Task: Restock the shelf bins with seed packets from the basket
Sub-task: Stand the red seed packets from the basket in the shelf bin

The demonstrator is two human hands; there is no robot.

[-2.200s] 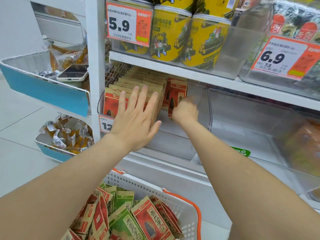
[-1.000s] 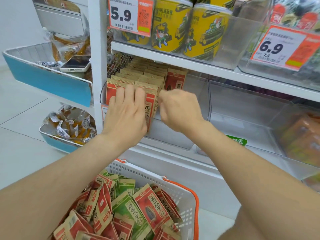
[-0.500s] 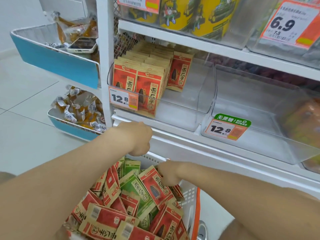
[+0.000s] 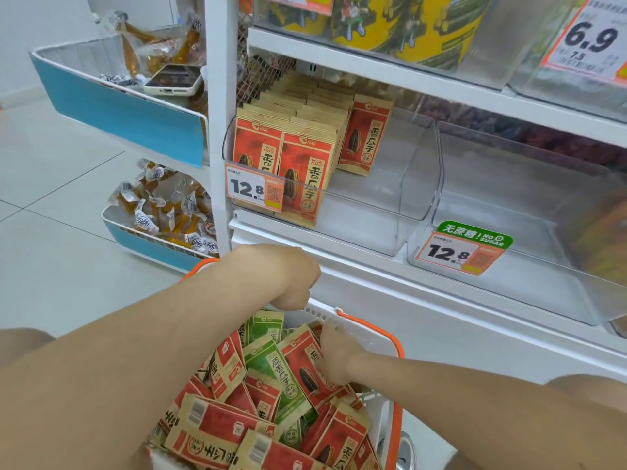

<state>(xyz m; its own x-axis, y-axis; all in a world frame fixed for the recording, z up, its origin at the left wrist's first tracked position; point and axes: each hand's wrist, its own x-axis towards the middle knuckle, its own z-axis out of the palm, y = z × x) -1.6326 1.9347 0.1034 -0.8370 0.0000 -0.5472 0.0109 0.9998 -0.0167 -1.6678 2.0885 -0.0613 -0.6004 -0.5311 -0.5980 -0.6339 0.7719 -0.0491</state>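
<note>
Clear glossy plastic bins [image 4: 420, 171], matt paper seed pkts [image 4: 307, 364], white perforated plastic basket [image 4: 366, 337].

The price tag [image 4: 254, 189] on the left clear bin [image 4: 419, 184] reads 12.8, a QR code beside the number. At its four o'clock, the second tag [image 4: 461, 252] on the neighbouring bin [image 4: 529, 293] also reads 12.8, under a green header: 无蔗糖! NO SUGAR. At one o'clock an orange tag [image 4: 590, 39] reads 6.9, a smaller 7.5 below. The shelved packets [image 4: 305, 178] carry 洽洽 and 香瓜子. In the basket [image 4: 368, 323] at six o'clock, a green packet [image 4: 276, 371] reads 原香瓜子, a red packet [image 4: 305, 362] beside it shows 香, an upturned packet [image 4: 217, 432] a barcode.
</note>
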